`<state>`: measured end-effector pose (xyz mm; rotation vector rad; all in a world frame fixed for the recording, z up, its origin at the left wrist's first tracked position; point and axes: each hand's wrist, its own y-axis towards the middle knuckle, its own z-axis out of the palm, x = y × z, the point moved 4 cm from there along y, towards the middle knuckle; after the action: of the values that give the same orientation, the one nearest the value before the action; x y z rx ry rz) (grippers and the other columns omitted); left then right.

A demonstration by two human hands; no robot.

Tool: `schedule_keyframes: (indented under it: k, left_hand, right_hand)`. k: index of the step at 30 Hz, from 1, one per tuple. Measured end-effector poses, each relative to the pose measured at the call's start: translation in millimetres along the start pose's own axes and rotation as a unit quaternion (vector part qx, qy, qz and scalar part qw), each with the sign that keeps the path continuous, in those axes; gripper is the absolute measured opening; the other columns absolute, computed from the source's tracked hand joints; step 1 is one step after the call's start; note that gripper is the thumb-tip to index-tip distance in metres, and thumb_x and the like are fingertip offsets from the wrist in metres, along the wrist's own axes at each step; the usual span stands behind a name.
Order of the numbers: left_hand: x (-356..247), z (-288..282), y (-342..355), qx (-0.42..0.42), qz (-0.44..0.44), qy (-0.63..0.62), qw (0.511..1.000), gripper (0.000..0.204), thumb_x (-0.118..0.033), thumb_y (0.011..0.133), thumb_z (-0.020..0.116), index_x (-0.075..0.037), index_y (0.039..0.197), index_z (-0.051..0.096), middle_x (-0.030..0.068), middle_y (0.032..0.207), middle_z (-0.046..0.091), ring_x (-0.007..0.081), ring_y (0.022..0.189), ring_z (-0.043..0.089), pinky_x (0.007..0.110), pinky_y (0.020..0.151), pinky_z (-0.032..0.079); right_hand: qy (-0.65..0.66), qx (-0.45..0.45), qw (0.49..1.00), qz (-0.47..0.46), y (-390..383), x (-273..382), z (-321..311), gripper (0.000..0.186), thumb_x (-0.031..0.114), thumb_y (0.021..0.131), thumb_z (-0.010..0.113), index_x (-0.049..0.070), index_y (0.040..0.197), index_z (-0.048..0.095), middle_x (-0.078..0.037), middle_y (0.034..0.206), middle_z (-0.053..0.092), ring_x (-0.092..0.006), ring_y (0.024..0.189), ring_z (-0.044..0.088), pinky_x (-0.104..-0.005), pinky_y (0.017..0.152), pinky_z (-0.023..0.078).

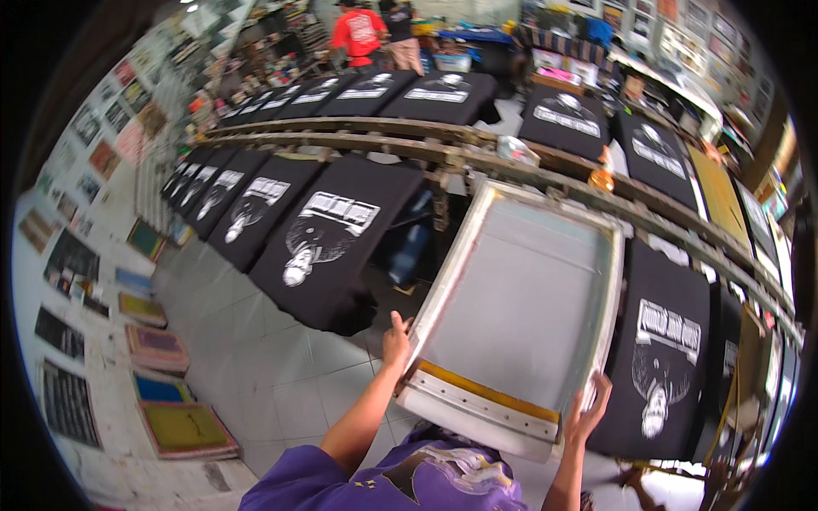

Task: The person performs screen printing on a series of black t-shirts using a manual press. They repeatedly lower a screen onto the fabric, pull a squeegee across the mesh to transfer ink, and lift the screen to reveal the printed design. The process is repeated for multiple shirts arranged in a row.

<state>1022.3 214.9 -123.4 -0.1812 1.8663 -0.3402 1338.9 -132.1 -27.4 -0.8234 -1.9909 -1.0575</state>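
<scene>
My left hand (397,341) grips the left side of a screen-printing frame (480,200), and my right hand (588,400) grips its right side near the lower corner. The frame is held tilted in front of my purple shirt and has a grey mesh (518,289). A squeegee (477,409) with an amber blade and a bolted pale holder lies across its near end. A black printed T-shirt (332,255) on a board is left of the frame, and another (648,341) is right of it.
Rows of more printed shirts (430,102) lie on boards along wooden rails (358,145). An orange bottle (601,177) stands on the rails. Coloured screens (183,424) lean at the left wall over a tiled floor (264,366). Two people (358,38) stand at the back.
</scene>
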Motion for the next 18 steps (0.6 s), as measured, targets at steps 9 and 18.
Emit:
schedule_keyframes:
  k: [9,18]
  left_hand:
    - [-28,-11,-18,-0.024,0.011,-0.034,0.999,0.082,-0.07,0.106,0.033,-0.003,0.124,0.076,0.0182,0.119,0.076,0.028,0.111,0.07,0.036,0.1,0.048]
    - [-119,-14,-110,0.266,0.374,0.136,0.878,0.064,-0.059,0.097,0.065,-0.005,0.132,0.07,0.0107,0.121,0.071,0.0263,0.107,0.065,0.036,0.099,0.05]
  right_hand:
    - [-0.369,0.483,0.779,-0.151,-86,82,3,0.073,0.031,0.08,0.083,0.009,0.143,0.054,-0.017,0.137,0.055,-0.0377,0.133,0.049,-0.0497,0.114,0.039]
    - [-0.276,0.478,0.829,-0.094,-42,89,-5,0.068,0.023,0.079,0.08,0.006,0.141,0.058,-0.022,0.129,0.064,-0.0414,0.12,0.061,-0.0525,0.105,0.049]
